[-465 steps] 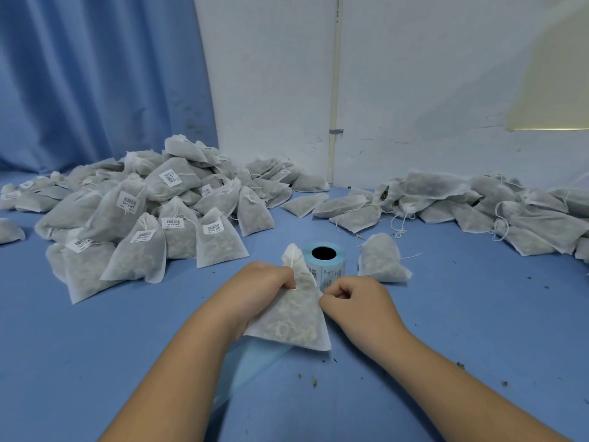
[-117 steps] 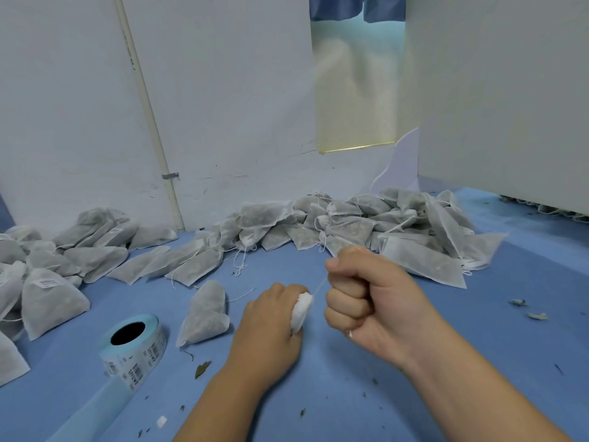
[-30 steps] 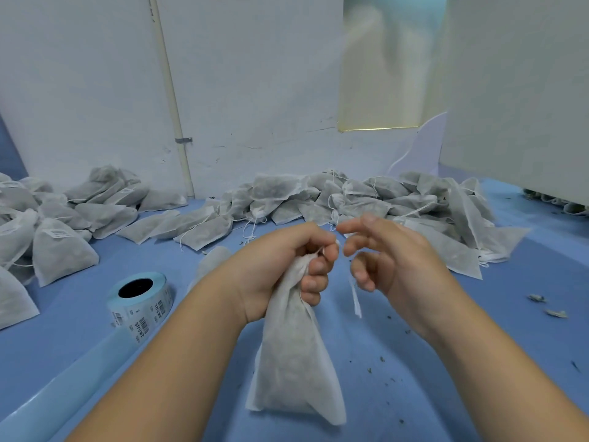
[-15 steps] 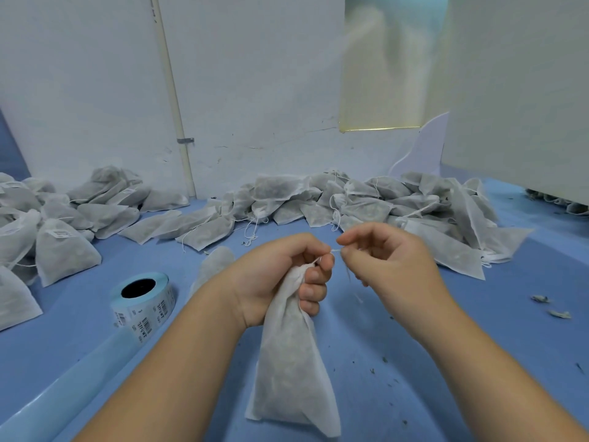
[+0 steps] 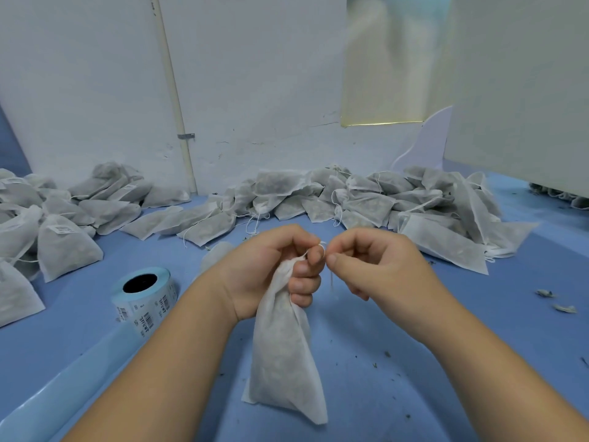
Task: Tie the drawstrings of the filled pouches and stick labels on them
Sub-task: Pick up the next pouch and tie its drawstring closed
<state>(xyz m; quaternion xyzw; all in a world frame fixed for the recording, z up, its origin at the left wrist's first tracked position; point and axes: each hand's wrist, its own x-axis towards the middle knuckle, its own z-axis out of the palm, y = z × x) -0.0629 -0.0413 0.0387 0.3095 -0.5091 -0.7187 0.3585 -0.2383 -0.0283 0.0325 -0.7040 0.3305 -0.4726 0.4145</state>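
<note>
The white non-woven filled pouch point(image 5: 283, 352) hangs straight down from the grip, its bottom edge touching the blue tabletop point(image 5: 414, 362) nearest the person. The left hand point(image 5: 271, 269) grips the pouch's gathered neck, all its fingers curled round the bunched fabric. Just to the right of that grip, almost touching it, the right hand point(image 5: 376, 266) pinches the thin white drawstring point(image 5: 322, 245) between thumb and forefinger. The string runs from the neck and seems to loop over a left fingertip. A loose end dangles below the pinch.

Left of the grip and slightly below it, a pale blue roll of barcode labels point(image 5: 143, 295) stands on end on the tabletop. Its glossy blue backing strip point(image 5: 63, 393) trails off towards the person's left. Dark crumbs lie scattered on the tabletop below and right of the grip, and small pale scraps point(image 5: 545, 293) lie well out to the right.

Just behind the left hand, a single small white pouch point(image 5: 216, 255) is partly hidden. Beyond the grip, a heap of filled pouches with loose strings point(image 5: 366, 199) stretches to the right. Far to the left sits a pile of tied pouches bearing white labels point(image 5: 63, 244). Behind both piles rises a white wall point(image 5: 255, 74) with a thin cream pipe point(image 5: 172, 90) running up it.
</note>
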